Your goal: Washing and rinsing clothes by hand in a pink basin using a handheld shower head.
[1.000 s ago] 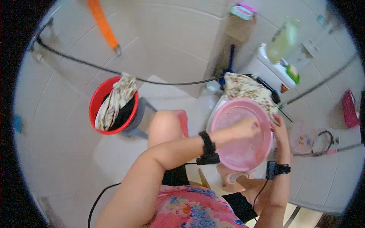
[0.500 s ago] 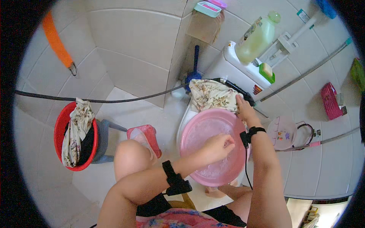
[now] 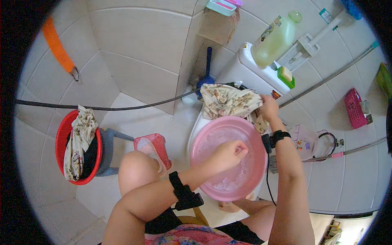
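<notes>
A cream floral cloth (image 3: 228,102) lies bunched on the white toilet behind the basin. My right hand (image 3: 269,108) grips its right end, the fingers closed on the fabric, and a fold hangs down beside the basin. The pink basin (image 3: 197,163) holds soapy water with some foam. Above the water my left hand (image 3: 232,156) hovers with its fingers curled in, and nothing shows in them. Both of my wrists wear black straps.
At the left, a red bucket (image 3: 61,167) with floral and black cloth stands on a grey stool (image 3: 108,153). A dark hose (image 3: 134,108) crosses the space. On the tank (image 3: 249,61) stand a pale green bottle (image 3: 277,38) and a green soap dish (image 3: 286,79).
My right hand has moved slightly right and up, pulling the floral cloth's end with it. My left hand has shifted a little left and up over the basin, still curled.
</notes>
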A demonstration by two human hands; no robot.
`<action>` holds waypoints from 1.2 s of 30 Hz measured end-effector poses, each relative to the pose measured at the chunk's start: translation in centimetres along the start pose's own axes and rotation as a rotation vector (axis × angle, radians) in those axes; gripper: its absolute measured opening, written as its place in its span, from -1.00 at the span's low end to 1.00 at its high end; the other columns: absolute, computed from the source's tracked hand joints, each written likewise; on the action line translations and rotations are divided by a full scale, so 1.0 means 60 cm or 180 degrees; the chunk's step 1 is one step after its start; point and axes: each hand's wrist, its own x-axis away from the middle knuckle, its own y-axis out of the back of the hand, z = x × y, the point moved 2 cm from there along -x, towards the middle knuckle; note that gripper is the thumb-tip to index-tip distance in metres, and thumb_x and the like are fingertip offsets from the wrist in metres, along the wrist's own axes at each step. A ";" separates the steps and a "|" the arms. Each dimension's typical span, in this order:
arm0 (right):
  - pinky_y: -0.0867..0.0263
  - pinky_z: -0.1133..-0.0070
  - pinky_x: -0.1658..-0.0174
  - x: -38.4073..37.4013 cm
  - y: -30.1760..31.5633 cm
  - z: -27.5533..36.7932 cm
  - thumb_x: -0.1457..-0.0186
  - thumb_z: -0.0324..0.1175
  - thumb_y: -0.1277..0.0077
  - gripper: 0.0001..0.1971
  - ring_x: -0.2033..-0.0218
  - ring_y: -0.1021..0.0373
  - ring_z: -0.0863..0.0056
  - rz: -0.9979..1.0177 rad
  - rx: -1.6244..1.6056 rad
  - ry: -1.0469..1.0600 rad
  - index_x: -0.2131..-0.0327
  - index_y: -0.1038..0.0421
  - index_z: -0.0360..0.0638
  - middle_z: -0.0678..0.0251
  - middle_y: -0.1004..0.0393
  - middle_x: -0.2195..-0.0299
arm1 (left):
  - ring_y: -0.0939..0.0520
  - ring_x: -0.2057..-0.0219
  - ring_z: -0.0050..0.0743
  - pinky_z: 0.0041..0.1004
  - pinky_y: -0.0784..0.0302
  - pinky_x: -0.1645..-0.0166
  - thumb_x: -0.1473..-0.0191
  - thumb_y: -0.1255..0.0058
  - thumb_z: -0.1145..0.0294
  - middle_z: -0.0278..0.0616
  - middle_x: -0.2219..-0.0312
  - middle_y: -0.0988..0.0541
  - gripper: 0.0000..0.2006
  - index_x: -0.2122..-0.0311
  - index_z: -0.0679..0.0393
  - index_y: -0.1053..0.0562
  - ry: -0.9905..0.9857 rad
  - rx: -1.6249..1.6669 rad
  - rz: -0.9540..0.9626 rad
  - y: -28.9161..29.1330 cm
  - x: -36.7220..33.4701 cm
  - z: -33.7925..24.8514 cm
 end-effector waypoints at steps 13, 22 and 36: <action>-0.31 0.65 0.38 -0.023 0.265 -0.038 0.06 -0.41 0.03 -0.54 0.38 -0.42 0.61 -0.0572 -0.1415 -0.0727 0.00 -0.38 -0.19 0.32 -0.52 0.30 | -0.52 0.10 -0.03 -0.24 -0.39 0.00 -0.03 -0.02 0.16 0.09 0.16 -0.51 -0.60 0.09 0.22 -0.41 0.0140 -0.0708 -0.0011 0.009 0.005 0.008; -0.29 0.63 0.22 0.139 0.352 0.034 0.05 -0.48 0.03 -0.63 0.26 -0.38 0.58 0.0019 -0.1533 -0.0507 0.08 -0.40 -0.23 0.33 -0.50 0.27 | -0.32 -0.12 -0.19 -0.30 -0.33 -0.08 -0.02 -0.12 0.04 -0.01 -0.10 -0.28 -0.18 -0.23 0.21 0.01 0.0024 0.2138 -0.0079 0.061 0.011 -0.090; -0.23 0.37 0.00 0.431 0.060 0.026 0.12 -0.16 -0.17 -0.50 0.06 -0.32 0.07 -0.0025 -0.1550 -0.0518 0.09 -0.36 -0.14 0.03 -0.40 0.15 | -0.51 0.11 -0.28 -0.40 -0.40 0.01 -0.03 -0.07 0.40 -0.03 0.10 -0.48 -0.54 -0.06 0.29 -0.31 0.0489 -0.0380 -0.0256 0.023 0.046 -0.016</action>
